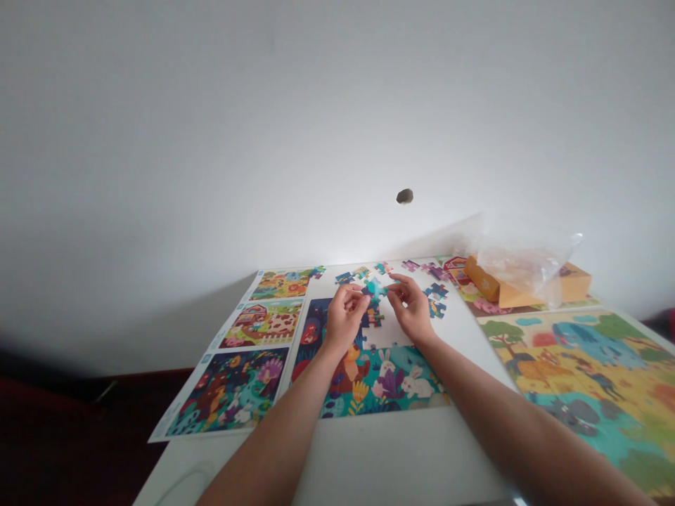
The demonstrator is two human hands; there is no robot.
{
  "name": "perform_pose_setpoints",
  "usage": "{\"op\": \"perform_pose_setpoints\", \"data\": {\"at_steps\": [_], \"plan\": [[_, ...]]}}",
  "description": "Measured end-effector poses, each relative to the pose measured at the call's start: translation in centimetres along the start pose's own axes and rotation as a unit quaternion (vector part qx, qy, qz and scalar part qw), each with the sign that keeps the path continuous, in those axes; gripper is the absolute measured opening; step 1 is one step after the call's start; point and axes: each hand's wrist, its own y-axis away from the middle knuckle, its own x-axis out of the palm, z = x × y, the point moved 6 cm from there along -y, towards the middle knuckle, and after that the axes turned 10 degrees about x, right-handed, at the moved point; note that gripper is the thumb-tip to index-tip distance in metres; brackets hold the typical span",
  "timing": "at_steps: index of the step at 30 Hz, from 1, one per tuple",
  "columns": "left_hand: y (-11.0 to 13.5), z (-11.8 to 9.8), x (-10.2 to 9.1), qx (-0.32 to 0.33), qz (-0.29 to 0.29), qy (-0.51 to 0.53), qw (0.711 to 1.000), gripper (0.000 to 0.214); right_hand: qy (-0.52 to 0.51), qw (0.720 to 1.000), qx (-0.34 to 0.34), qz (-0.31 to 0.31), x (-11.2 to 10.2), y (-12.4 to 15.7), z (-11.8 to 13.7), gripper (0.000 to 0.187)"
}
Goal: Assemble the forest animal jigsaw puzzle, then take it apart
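Above the upper part of a partly assembled jigsaw puzzle point(422, 362), a teal jigsaw piece point(375, 287) is held between my two hands. My left hand point(345, 315) pinches its left side with thumb and fingertips. At the right side, the thumb and index finger of my right hand point(412, 309) close on its edge. The joined puzzle shows white rabbits, a brown animal and yellow plants, and my left hand and forearm cover part of it. Loose jigsaw pieces point(436, 291) lie to the right of my right hand, and several more are scattered beyond both hands.
On the left lies a reference sheet point(215, 342) with three pictures. A yellow cardboard box point(574, 282) with a clear plastic bag point(522, 256) on it stands at the back right. Another puzzle picture point(595, 379) with animals lies at right. A white wall point(316, 140) rises behind the table.
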Motion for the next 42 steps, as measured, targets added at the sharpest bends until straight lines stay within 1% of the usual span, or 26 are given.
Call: {"op": "perform_pose_setpoints", "data": {"at_steps": [2, 5, 6, 9, 10, 14, 20, 29, 37, 42], "plan": [[0.0, 0.14, -0.08, 0.001, -0.003, -0.015, 1.0, 0.022, 0.0, 1.0, 0.002, -0.009, -0.11, -0.07, -0.08, 0.032], [0.08, 0.3, -0.02, -0.011, 0.007, -0.018, 1.0, 0.022, -0.004, 1.0, 0.007, -0.014, -0.18, -0.14, -0.13, 0.031], [0.11, 0.33, 0.01, -0.017, 0.01, -0.014, 1.0, 0.024, -0.008, 1.0, 0.009, -0.015, -0.18, -0.16, -0.15, 0.031], [0.14, 0.25, 0.04, -0.02, 0.019, -0.019, 0.999, 0.041, -0.019, 1.0, 0.01, -0.014, -0.15, -0.24, -0.29, 0.031], [0.12, 0.21, 0.06, -0.016, 0.024, -0.024, 0.999, 0.041, -0.019, 1.0, 0.01, -0.014, -0.13, -0.27, -0.38, 0.031], [0.07, 0.33, 0.12, -0.007, 0.036, -0.029, 0.999, 0.031, -0.014, 1.0, 0.017, -0.013, -0.08, -0.39, -0.86, 0.031], [0.17, 0.53, 0.16, -0.026, 0.029, -0.02, 0.999, 0.032, -0.002, 1.0, 0.017, -0.008, -0.06, -0.21, -0.74, 0.031], [0.2, 0.34, 0.07, -0.034, 0.015, -0.018, 0.999, 0.034, -0.016, 0.999, -0.004, 0.036, 0.24, 0.09, -0.36, 0.034], [0.2, 0.22, 0.01, -0.026, 0.016, -0.029, 0.999, 0.034, -0.013, 0.999, 0.004, 0.044, 0.27, 0.12, -0.59, 0.035], [0.29, 0.09, 0.07, -0.035, 0.015, -0.027, 0.999, 0.033, 0.004, 0.999, 0.013, 0.044, 0.26, 0.13, -0.55, 0.036]]}}
